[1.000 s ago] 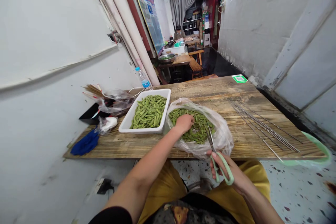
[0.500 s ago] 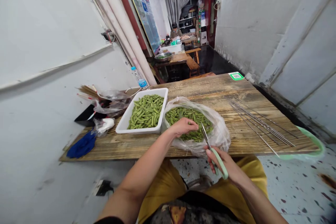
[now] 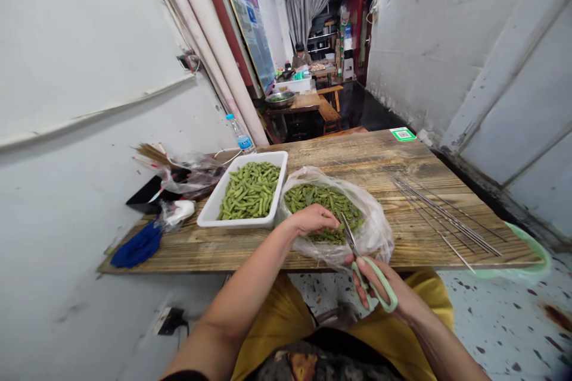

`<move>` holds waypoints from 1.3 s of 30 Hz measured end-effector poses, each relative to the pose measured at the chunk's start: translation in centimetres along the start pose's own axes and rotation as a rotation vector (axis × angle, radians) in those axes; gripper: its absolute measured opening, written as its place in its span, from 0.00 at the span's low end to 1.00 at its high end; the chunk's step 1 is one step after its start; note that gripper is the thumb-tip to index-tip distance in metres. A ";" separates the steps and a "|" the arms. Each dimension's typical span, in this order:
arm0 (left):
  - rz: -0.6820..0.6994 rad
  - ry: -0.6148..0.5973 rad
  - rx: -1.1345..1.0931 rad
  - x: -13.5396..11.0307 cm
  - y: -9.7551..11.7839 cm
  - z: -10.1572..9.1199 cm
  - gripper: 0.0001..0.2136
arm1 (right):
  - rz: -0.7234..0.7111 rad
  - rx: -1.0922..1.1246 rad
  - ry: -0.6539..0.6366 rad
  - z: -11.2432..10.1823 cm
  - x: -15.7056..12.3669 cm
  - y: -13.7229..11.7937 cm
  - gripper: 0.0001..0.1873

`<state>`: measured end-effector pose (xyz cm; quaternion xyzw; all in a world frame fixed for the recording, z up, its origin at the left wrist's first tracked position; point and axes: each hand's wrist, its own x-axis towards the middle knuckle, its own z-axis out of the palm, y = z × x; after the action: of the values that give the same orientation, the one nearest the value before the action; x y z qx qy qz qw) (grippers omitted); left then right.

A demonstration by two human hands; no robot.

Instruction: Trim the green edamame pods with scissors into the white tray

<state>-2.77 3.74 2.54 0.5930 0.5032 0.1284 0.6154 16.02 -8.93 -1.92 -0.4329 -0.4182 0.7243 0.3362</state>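
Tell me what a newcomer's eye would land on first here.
The green pods heaped in a white tray on the wooden table, and more in the plastic bag beside it. The left hand reaches into that bag while the right hand holds green-handled scissors at the table's near edge.

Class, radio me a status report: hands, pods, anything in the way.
Left hand on pods in the plastic bag. Right hand grips scissors, blades beside the left hand. Nothing in the way.
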 end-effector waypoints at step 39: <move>0.113 0.267 -0.683 0.2 -2.1 4.5 0.20 | -0.014 0.042 0.099 0.9 1.3 0.7 0.22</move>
<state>-0.16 0.64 -0.31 0.3583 0.4739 0.3988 0.6985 14.61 -8.37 -2.72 -0.4581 -0.3891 0.7082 0.3705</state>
